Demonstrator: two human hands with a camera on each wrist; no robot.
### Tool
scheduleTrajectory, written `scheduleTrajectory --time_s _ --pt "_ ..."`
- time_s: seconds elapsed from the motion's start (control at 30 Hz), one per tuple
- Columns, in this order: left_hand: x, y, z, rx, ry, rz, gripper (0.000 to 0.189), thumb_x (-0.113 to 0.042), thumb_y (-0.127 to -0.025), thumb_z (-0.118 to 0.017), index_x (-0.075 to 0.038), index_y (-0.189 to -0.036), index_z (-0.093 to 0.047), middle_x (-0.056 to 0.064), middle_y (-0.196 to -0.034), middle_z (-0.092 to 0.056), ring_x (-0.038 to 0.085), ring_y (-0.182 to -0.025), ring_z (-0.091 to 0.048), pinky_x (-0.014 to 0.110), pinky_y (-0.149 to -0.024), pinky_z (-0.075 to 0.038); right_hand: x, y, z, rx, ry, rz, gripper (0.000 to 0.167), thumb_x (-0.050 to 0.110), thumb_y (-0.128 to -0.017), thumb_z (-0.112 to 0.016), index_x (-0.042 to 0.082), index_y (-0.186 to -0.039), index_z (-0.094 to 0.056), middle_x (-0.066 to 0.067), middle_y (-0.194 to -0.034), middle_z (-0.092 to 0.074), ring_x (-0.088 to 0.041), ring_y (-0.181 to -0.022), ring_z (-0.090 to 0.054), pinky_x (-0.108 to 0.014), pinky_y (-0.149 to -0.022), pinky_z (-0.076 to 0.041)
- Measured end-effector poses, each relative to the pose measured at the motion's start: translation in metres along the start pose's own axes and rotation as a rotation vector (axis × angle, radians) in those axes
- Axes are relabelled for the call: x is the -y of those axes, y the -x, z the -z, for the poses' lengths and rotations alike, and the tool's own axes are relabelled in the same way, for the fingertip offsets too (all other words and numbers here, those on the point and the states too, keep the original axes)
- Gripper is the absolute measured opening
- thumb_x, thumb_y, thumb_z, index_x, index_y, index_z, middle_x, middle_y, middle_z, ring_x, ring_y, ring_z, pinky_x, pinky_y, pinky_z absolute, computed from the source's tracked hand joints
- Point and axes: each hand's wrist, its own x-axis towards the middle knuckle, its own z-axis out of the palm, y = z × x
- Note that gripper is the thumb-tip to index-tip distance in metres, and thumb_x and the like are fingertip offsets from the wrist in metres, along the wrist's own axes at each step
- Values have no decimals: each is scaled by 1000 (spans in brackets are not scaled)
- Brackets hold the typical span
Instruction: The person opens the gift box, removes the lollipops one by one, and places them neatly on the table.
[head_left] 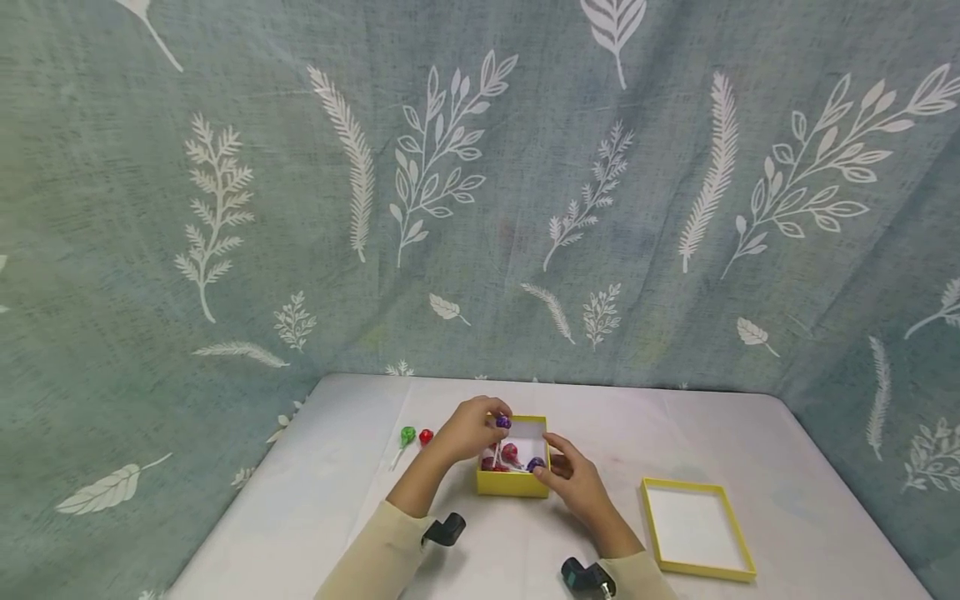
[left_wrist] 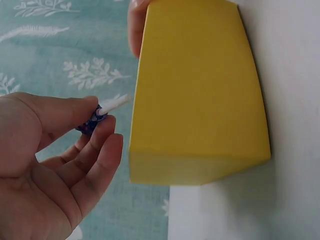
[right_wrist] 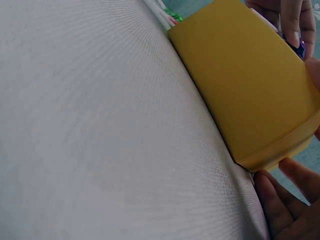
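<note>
My left hand (head_left: 474,429) pinches a purple-wrapped lollipop (head_left: 503,422) by its head, the white stick pointing down over an uncovered yellow box (head_left: 513,485). Thumb and fingertips close on the purple wrapper (left_wrist: 90,122) in the left wrist view. At the box's right side, my right hand (head_left: 573,479) holds the wall, its thumb at the front corner and fingers along the outside. Inside the box lie several lollipops, among them a pink-red one (head_left: 510,452) and a purple one (head_left: 536,463). My left hand and the box's front wall hide part of the contents.
Left of the box, a green lollipop (head_left: 407,434) and a red lollipop (head_left: 426,436) lie on the white-covered table (head_left: 345,450). To the right rests a yellow-rimmed lid (head_left: 697,527), its white inside facing up. A leaf-patterned cloth (head_left: 480,208) hangs behind.
</note>
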Motion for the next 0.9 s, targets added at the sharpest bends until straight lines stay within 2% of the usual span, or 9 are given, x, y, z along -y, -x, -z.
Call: scheduleTrajectory --time_s 0.27,0.4,0.63,0.77,0.9 --pt "14 4 14 -23 -2 10 24 -18 -88 -74 -16 -111 -69 -1 -104 -61 14 -82 -58 30 -68 -51 0 -2 0 10 27 -21 64 35 -86 -74 19 -143 -49 -20 -130 -57 -35 -113 -59 -50 -92 -48" --pt "24 10 20 -23 2 30 25 -19 -88 -73 -16 -113 -69 -1 -104 -61 13 -79 -59 29 -66 -52 1 -1 -1 2 21 -16 63 33 -86 -75 20 -142 -49 -19 -129 -58 -35 -113 -59 -51 -92 -47" --pt "46 22 27 -50 23 21 26 -11 -89 -71 -11 -115 -67 1 -103 -61 13 -77 -60 29 -61 -52 -1 1 1 3 35 -13 62 31 -87 -74 19 -143 -49 -19 -129 -58 -34 -112 -59 -49 -92 -48" --pt "59 28 36 -83 15 41 26 -9 -88 -72 -11 -113 -68 0 -103 -61 14 -80 -60 29 -62 -51 2 1 1 2 28 -10 62 30 -87 -74 19 -143 -49 -19 -129 -58 -34 -112 -59 -50 -92 -47" --pt "71 32 45 -112 23 86 30 -8 -88 -71 -8 -117 -67 1 -106 -62 15 -78 -60 29 -59 -52 3 1 0 0 18 -2 63 30 -87 -74 18 -143 -49 -19 -129 -58 -34 -113 -59 -50 -93 -47"
